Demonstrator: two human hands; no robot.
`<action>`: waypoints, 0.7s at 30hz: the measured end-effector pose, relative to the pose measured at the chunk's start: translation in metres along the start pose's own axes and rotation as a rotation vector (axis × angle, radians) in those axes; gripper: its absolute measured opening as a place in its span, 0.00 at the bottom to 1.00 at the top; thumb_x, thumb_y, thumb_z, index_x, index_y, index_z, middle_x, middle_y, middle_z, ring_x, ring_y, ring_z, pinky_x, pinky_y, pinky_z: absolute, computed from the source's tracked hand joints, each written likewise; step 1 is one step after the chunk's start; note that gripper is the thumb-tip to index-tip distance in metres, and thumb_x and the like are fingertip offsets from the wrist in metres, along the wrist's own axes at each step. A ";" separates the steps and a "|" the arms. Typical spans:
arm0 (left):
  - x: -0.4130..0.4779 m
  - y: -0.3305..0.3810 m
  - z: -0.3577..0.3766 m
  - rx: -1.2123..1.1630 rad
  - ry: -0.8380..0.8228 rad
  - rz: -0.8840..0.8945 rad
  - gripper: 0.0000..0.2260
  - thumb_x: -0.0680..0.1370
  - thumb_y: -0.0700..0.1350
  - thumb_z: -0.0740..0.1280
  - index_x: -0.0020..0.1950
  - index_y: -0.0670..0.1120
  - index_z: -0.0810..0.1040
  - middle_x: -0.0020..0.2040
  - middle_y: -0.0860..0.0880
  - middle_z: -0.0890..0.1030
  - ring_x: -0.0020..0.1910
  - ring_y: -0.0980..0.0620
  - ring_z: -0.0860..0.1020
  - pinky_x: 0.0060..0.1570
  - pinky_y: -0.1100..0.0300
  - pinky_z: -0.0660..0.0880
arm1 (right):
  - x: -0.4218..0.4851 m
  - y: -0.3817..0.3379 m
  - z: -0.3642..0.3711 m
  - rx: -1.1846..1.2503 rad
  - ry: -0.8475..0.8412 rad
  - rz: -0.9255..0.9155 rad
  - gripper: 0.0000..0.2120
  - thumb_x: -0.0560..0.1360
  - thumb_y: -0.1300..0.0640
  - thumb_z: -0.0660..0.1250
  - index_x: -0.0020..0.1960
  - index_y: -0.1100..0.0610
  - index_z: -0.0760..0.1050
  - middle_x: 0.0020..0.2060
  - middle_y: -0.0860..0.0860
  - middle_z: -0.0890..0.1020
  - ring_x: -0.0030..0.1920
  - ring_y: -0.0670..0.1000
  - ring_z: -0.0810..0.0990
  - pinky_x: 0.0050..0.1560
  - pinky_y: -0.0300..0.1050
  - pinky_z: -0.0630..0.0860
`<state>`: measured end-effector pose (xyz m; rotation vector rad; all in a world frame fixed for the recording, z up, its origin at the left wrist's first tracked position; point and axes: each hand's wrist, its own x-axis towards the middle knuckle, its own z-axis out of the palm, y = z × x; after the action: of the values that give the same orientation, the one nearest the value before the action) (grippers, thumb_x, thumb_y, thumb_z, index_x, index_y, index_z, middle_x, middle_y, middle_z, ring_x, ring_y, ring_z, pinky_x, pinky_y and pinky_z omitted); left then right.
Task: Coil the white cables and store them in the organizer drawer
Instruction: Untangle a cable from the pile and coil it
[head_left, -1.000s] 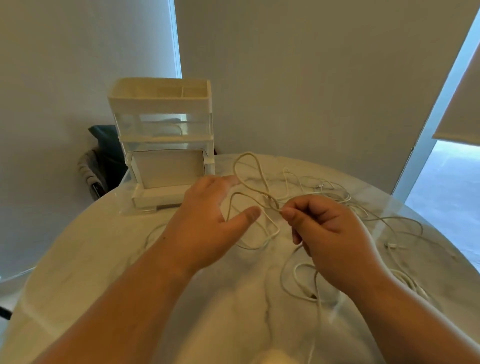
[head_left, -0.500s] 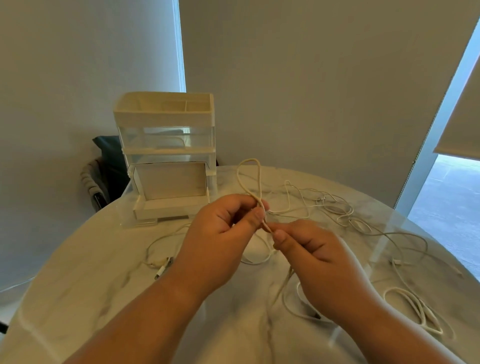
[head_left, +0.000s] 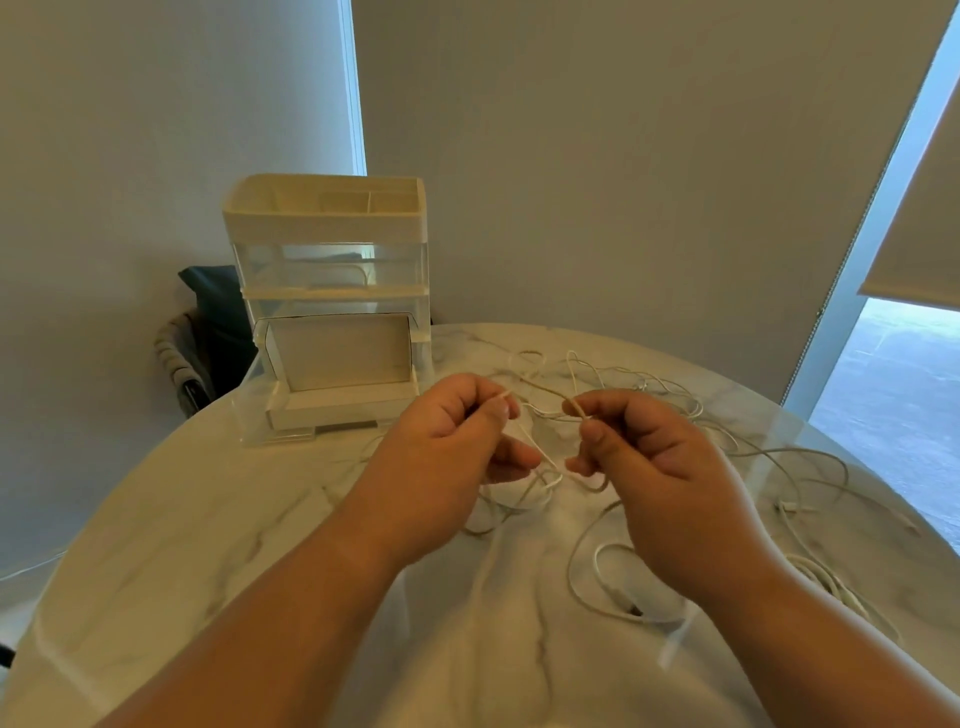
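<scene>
The head view shows the left hand (head_left: 451, 441) and the right hand (head_left: 652, 460) raised just above the marble table (head_left: 197, 525), each with thumb and curled fingers pinching one white cable (head_left: 537, 449) strung between them. More white cables (head_left: 831, 584) sprawl loose to the right. The organizer (head_left: 327, 228) stands behind the hands, with its bottom drawer (head_left: 337, 405) pulled out

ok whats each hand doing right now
Left hand: pinches a thin white cable.
Right hand: pinches one too, maybe the same.

Bare left hand (head_left: 451, 453) — bare right hand (head_left: 658, 470)
</scene>
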<state>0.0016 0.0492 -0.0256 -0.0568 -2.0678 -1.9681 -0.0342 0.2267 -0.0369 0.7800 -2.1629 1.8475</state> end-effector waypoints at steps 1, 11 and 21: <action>0.001 0.001 -0.002 -0.002 0.019 -0.012 0.09 0.83 0.43 0.61 0.46 0.47 0.79 0.31 0.48 0.80 0.33 0.49 0.79 0.38 0.56 0.79 | 0.001 -0.001 -0.002 -0.001 0.023 -0.016 0.13 0.80 0.59 0.66 0.49 0.41 0.82 0.35 0.45 0.82 0.38 0.46 0.80 0.46 0.48 0.79; 0.000 0.003 -0.020 0.611 0.089 0.290 0.04 0.77 0.49 0.71 0.48 0.57 0.84 0.44 0.57 0.79 0.46 0.61 0.77 0.45 0.67 0.74 | 0.000 -0.010 0.000 0.212 0.018 -0.058 0.08 0.70 0.53 0.68 0.41 0.42 0.84 0.35 0.43 0.83 0.37 0.39 0.79 0.42 0.32 0.75; 0.008 0.004 -0.025 0.174 0.277 0.047 0.10 0.78 0.48 0.70 0.44 0.42 0.76 0.31 0.49 0.79 0.28 0.55 0.76 0.30 0.60 0.77 | -0.014 -0.021 0.006 0.193 -0.482 0.008 0.06 0.75 0.60 0.70 0.49 0.55 0.85 0.27 0.40 0.79 0.29 0.37 0.76 0.33 0.26 0.70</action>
<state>-0.0009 0.0237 -0.0190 0.1909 -2.0232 -1.6559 -0.0105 0.2227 -0.0265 1.3824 -2.2644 2.0608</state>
